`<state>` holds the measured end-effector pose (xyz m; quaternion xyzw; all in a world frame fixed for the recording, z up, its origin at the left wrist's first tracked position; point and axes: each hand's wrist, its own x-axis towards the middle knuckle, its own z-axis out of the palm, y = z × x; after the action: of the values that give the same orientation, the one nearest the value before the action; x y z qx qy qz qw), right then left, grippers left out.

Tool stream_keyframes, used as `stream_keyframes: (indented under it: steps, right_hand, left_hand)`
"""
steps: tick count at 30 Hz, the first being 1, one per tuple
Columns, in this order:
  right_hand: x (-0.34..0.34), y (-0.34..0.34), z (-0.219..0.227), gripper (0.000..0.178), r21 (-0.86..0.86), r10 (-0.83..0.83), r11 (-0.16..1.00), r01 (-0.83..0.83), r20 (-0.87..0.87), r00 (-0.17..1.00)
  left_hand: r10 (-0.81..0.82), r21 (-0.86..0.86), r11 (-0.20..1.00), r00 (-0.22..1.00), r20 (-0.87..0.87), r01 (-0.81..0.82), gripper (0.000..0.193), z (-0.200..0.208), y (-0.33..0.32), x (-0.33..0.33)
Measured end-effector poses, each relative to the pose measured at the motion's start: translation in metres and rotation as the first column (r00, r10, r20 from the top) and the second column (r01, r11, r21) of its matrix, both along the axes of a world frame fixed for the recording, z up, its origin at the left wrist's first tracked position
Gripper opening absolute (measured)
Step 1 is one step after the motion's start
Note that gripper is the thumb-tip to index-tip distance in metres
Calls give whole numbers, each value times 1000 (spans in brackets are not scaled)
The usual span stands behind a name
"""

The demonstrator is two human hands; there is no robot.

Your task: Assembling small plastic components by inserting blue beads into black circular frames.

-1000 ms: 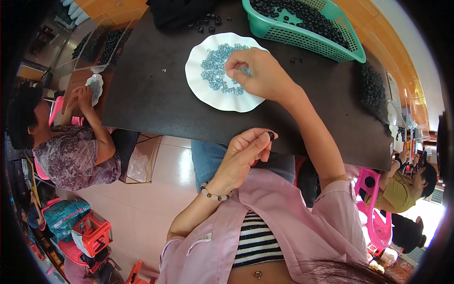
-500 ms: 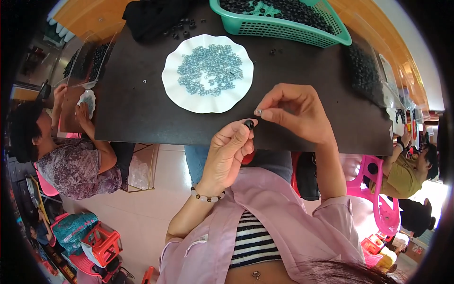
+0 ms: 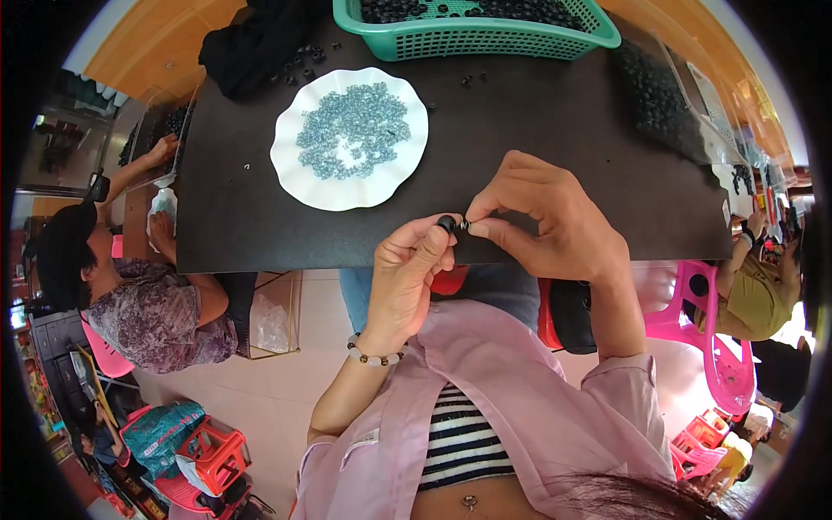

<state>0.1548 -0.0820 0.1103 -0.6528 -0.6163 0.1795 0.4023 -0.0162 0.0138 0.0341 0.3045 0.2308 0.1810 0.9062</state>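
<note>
Close together over the table's near edge, both my hands work on tiny parts. My left hand [image 3: 406, 273] pinches a small rounded black plastic piece [image 3: 446, 224] between thumb and forefinger. Thumb and forefinger of my right hand [image 3: 559, 221] close on a small metal spring [image 3: 464, 225], held at the black piece's right side; whether it has entered the piece I cannot tell. Beyond my left hand stands a white wavy-rimmed plate [image 3: 290, 182], holding a spread of small silvery-blue springs [image 3: 354, 121].
A green basket [image 3: 485, 43] of black pieces stands at the far edge. Several loose black pieces [image 3: 309, 58] lie beside a black cloth [image 3: 247, 56]. A clear bag of black pieces [image 3: 663, 100] sits at right. People work at left [image 3: 160, 308] and right [image 3: 756, 299].
My right hand has brought the spring down and left, up against the black piece. The view has shifted slightly. At left, the other person's arm now reaches into a clear box.
</note>
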Motion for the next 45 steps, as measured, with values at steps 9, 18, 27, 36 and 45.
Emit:
stream_keyframes:
  steps: [9,18,27,36,45]
  right_hand:
    - [-3,5,-5,13,39,27,999,-31,88,996]
    - [-1,20,-8,13,-44,41,998,-37,110,993]
    - [24,42,-31,12,-238,-10,966,-95,-406,914]
    - [120,68,-84,16,-83,-369,919,386,162,915]
    - [108,92,-99,27,78,-344,933,350,472,812]
  left_hand:
    - [-2,7,1000,1000,-5,2,24,-5,2,-1]
    - [-67,66,995,997,-36,69,23,-12,13,-4]
    - [-184,-163,968,982,46,189,20,-17,36,-5]
    - [-46,-550,820,977,207,155,25,-21,50,3]
    - [-50,-512,843,971,232,166,26,-28,47,-2]
